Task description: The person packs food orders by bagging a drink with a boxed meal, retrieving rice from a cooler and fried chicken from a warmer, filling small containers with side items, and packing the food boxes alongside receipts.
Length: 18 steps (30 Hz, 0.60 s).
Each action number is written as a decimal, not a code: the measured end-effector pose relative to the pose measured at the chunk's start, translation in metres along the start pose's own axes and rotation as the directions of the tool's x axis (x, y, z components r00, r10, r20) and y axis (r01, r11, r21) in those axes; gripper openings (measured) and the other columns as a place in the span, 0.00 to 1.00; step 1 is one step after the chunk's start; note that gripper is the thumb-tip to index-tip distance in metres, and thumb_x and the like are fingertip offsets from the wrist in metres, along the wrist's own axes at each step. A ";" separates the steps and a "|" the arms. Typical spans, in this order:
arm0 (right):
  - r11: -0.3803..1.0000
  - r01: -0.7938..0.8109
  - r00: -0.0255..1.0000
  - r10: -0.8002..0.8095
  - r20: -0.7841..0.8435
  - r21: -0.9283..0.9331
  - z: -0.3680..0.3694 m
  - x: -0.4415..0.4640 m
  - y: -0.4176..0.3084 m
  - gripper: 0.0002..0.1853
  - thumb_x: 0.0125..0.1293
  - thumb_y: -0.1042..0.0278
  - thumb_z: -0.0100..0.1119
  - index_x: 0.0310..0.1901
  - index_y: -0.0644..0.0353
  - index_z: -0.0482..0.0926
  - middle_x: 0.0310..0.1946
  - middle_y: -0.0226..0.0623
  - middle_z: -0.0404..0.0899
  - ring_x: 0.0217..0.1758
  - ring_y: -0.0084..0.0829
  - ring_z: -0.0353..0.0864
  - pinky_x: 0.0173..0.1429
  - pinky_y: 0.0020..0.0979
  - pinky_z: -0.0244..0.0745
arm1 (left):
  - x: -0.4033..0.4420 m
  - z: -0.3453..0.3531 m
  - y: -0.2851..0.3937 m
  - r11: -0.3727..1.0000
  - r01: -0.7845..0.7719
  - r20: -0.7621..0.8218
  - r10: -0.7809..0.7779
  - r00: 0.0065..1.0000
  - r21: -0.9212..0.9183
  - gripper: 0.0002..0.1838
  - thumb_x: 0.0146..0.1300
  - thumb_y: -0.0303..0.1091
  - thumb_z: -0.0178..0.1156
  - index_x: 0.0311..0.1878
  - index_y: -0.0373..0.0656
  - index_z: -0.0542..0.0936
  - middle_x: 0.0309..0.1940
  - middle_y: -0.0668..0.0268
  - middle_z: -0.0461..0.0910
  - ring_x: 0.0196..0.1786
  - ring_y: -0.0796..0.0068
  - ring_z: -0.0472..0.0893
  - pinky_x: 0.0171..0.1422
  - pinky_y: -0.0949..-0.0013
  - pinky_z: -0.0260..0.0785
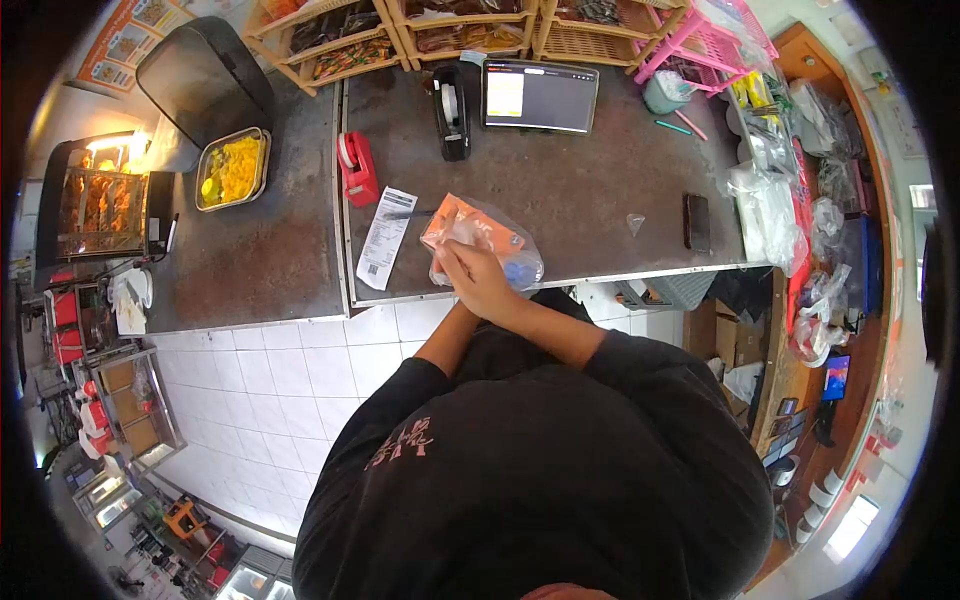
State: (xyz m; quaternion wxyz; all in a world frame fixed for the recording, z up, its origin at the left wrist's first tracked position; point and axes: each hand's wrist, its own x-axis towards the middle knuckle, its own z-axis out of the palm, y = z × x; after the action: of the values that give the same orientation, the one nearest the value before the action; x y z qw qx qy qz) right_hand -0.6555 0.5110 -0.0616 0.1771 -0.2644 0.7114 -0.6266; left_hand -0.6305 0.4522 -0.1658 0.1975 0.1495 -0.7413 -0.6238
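two bare hands meet over the clear bag (530, 248) at the near edge of our dark counter (600, 180). our right hand (485, 278) lies on top, fingers drawn together and pinching the bag's plastic. our left hand (465, 308) is mostly hidden beneath it, so we cannot tell how its fingers are set. through the plastic we see an orange box (462, 218) and something blue (520, 272), too blurred to name.

just left of the bag lies a printed receipt (387, 238), slanted on the counter. beyond the receipt sits a red tape dispenser (358, 172), and a black tape dispenser (452, 120) stands farther back, beside a lit tablet (539, 97). to our right, well apart from the bag, a dark phone (697, 223) lies near the edge. far to our left, a tray (205, 192) holds yellow food (236, 168).
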 end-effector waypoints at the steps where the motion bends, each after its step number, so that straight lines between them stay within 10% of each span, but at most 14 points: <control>1: 0.991 0.133 0.991 -0.132 0.028 -0.006 -0.007 -0.002 -0.008 0.09 0.74 0.66 0.54 0.42 0.62 0.81 0.38 0.46 0.81 0.42 0.41 0.82 0.47 0.36 0.75 | 0.004 0.002 0.002 0.990 0.028 -0.045 -0.034 0.998 -0.136 0.47 0.63 0.55 0.64 0.77 0.40 0.57 0.73 0.55 0.63 0.71 0.60 0.66 0.76 0.54 0.57; 5: 0.885 0.298 0.912 -0.375 -0.168 -0.358 -0.066 -0.013 -0.027 0.08 0.72 0.74 0.55 0.49 0.59 0.80 0.52 0.43 0.77 0.51 0.39 0.80 0.52 0.35 0.76 | 0.031 0.001 0.002 0.674 0.102 -0.040 -0.191 0.981 -0.731 0.35 0.76 0.50 0.56 0.76 0.38 0.61 0.69 0.57 0.70 0.66 0.63 0.74 0.72 0.56 0.65; 6: 0.894 0.228 0.912 -0.335 -0.238 -0.386 -0.085 -0.015 -0.017 0.09 0.72 0.75 0.55 0.51 0.58 0.79 0.55 0.42 0.76 0.54 0.36 0.79 0.54 0.35 0.76 | 0.036 -0.007 0.005 0.895 0.163 0.023 -0.169 0.985 -0.414 0.32 0.78 0.51 0.53 0.74 0.37 0.65 0.65 0.59 0.76 0.63 0.68 0.77 0.69 0.63 0.69; 10: 0.984 -0.179 0.887 0.172 -0.429 0.023 -0.161 -0.015 0.035 0.10 0.76 0.64 0.56 0.54 0.56 0.79 0.58 0.34 0.76 0.57 0.28 0.77 0.54 0.32 0.74 | 0.063 -0.017 0.036 0.908 0.181 0.054 -0.174 0.983 -0.377 0.30 0.77 0.50 0.54 0.73 0.40 0.68 0.62 0.60 0.79 0.61 0.70 0.78 0.67 0.66 0.70; 11: 0.898 -0.349 0.831 0.429 -0.355 0.269 -0.180 -0.014 0.041 0.13 0.77 0.60 0.56 0.56 0.55 0.79 0.60 0.31 0.76 0.59 0.26 0.76 0.56 0.31 0.73 | 0.065 -0.020 0.071 0.955 0.196 0.131 -0.170 0.977 -0.223 0.26 0.77 0.49 0.55 0.68 0.40 0.72 0.58 0.61 0.80 0.58 0.73 0.78 0.63 0.68 0.70; 14: 0.938 -0.242 0.887 0.317 -0.335 0.249 -0.214 0.006 0.028 0.22 0.78 0.50 0.54 0.64 0.56 0.75 0.63 0.31 0.75 0.61 0.24 0.74 0.59 0.32 0.72 | 0.094 -0.019 0.096 0.974 0.205 0.464 -0.136 0.875 -0.101 0.18 0.76 0.48 0.56 0.55 0.42 0.77 0.48 0.66 0.79 0.50 0.78 0.76 0.54 0.70 0.70; 16: 0.909 -0.094 0.974 0.168 -0.152 0.407 -0.232 0.033 0.029 0.29 0.78 0.46 0.53 0.70 0.57 0.69 0.64 0.31 0.75 0.63 0.25 0.73 0.61 0.31 0.71 | 0.112 0.001 0.119 0.966 0.224 0.670 -0.080 0.738 -0.131 0.16 0.76 0.48 0.57 0.48 0.43 0.78 0.42 0.69 0.78 0.45 0.80 0.74 0.50 0.71 0.68; 18: 0.752 -0.381 0.923 0.270 0.276 0.539 -0.248 0.046 0.013 0.24 0.78 0.53 0.53 0.67 0.57 0.73 0.65 0.35 0.75 0.65 0.29 0.74 0.67 0.31 0.70 | 0.131 0.025 0.168 0.987 0.156 0.855 -0.103 0.508 0.026 0.16 0.75 0.48 0.58 0.37 0.46 0.74 0.33 0.74 0.70 0.39 0.82 0.68 0.44 0.72 0.64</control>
State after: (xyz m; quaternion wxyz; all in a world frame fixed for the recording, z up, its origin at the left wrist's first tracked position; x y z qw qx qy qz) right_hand -0.8385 0.6826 -0.0331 0.4197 -0.1247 0.5009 -0.7466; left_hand -0.7536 0.4419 0.0099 -0.2343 -0.1261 -0.7124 -0.6494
